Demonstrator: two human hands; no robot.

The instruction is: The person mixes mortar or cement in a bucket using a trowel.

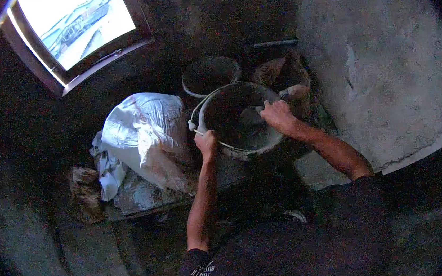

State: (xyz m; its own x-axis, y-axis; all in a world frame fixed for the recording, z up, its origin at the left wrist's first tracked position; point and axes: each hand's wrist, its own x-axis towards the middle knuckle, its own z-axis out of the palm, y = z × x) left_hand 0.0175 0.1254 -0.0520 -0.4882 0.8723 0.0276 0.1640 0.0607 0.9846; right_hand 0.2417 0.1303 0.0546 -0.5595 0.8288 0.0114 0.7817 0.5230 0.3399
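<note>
A large bucket (211,110) with a dusty rim and a pale wire handle stands tilted in front of me. My left hand (207,143) is closed on the bucket's handle at its near left side. Over the right part of the opening, my right hand (278,116) is closed around a trowel (251,116), whose grey, flat blade reaches into the bucket; its grip is hidden by my fingers. Greyish material (257,135) shows dimly inside the bucket, and the rest of the inside is too dark to make out.
A full white sack (145,124) stands left of the bucket, with crumpled bags (110,172) beside it. Behind are a second bucket (187,86) and an opened brown paper sack (300,72). A window (73,72) is upper left; a concrete wall (385,79) rises at right.
</note>
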